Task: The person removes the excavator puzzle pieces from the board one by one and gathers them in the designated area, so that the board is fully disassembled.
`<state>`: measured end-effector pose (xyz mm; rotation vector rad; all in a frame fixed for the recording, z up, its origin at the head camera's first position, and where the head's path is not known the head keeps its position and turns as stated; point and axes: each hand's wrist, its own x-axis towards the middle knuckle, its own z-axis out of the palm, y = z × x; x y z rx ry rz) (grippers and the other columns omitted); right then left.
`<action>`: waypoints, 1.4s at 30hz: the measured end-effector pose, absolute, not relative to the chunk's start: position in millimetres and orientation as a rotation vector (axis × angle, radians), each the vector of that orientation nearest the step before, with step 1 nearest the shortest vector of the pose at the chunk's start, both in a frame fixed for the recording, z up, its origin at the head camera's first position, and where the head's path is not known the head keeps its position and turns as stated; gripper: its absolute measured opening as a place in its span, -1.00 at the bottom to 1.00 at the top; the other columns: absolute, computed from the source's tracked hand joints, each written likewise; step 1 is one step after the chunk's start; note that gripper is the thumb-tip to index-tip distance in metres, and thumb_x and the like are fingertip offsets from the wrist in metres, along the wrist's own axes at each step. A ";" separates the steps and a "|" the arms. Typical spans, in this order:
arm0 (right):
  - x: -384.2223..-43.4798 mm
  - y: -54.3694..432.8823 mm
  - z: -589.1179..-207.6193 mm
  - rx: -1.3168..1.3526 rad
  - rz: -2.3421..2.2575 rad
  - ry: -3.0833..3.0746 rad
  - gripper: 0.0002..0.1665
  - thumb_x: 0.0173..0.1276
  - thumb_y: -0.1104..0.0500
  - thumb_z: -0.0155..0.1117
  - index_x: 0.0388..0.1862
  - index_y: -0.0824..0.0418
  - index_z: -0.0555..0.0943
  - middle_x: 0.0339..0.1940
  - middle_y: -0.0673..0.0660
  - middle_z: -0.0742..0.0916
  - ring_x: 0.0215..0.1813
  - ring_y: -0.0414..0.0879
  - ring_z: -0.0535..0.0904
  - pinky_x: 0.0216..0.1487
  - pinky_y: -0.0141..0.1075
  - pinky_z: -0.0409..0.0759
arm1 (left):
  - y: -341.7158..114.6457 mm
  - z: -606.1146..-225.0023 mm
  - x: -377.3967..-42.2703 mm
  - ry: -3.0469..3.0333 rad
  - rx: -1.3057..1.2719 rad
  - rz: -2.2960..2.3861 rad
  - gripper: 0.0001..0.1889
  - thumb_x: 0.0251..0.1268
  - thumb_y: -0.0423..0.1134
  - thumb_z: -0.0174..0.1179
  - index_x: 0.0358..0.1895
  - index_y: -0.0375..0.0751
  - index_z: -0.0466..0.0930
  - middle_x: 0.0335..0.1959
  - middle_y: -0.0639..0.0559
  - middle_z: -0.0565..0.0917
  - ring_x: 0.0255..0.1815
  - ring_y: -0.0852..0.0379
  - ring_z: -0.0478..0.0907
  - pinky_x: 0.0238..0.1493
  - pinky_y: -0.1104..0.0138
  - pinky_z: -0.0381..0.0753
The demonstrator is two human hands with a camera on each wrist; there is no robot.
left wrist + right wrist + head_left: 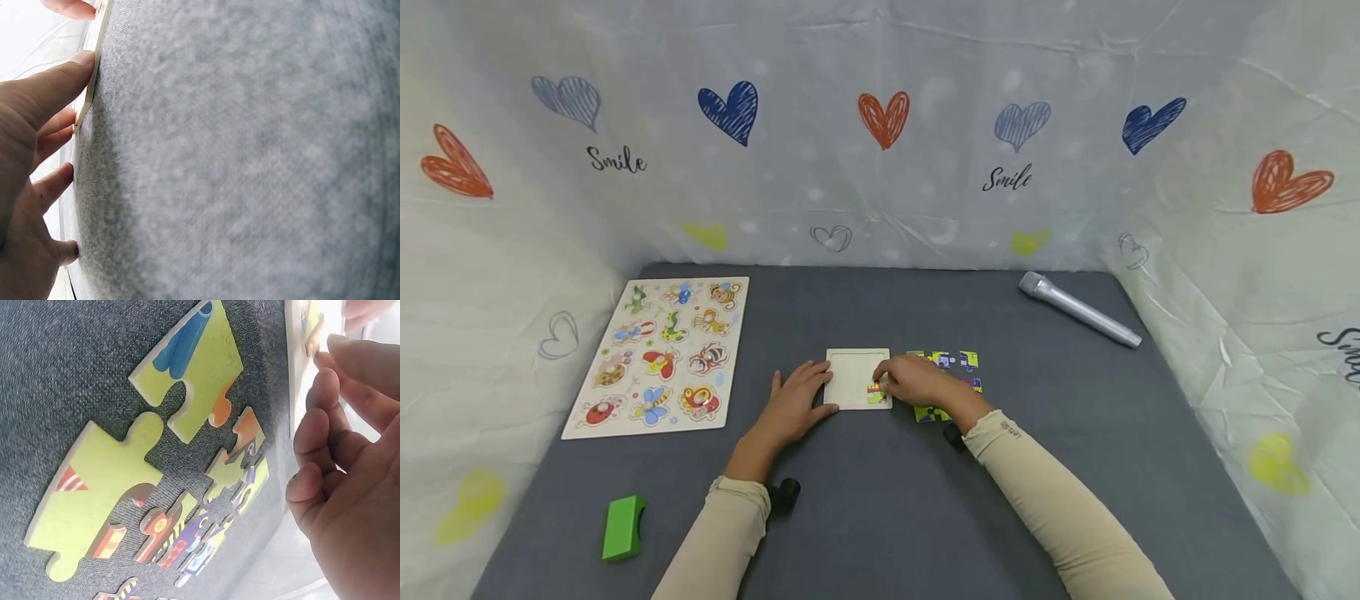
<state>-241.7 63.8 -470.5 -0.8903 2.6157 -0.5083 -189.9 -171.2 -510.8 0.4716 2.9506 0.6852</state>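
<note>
A square cream puzzle tray [853, 375] lies on the grey table. My left hand [793, 404] rests at its left side, fingers spread. In the left wrist view the thumb [78, 69] touches the tray's edge. One jigsaw piece [876, 393], yellow-green with red, lies in the tray's lower right corner. My right hand [917, 383] reaches over the tray's right edge and pinches this piece between thumb and forefinger, the other fingers curled. Right of the tray, several loose jigsaw pieces [970, 359] lie partly hidden by the right hand; the right wrist view shows a large green piece [81, 494].
On the left lies a board with insect pictures [658, 358]. A green arched block [622, 527] stands near the front left. At the back right is a silver microphone [1078, 310]. Printed cloth [880, 192] walls in the table [880, 517] behind and at both sides.
</note>
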 end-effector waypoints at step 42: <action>-234.9 204.0 -446.0 -0.553 -0.710 2.370 -0.81 0.44 0.26 0.15 -0.34 0.33 0.62 -0.54 0.00 0.52 -0.53 -0.19 0.29 -0.43 -0.34 0.29 | -171.1 -511.0 -190.3 2.938 0.516 0.694 -0.33 0.23 -0.05 0.33 0.35 -0.29 0.40 0.45 -0.13 0.31 0.51 -0.19 0.10 0.33 -0.42 -0.18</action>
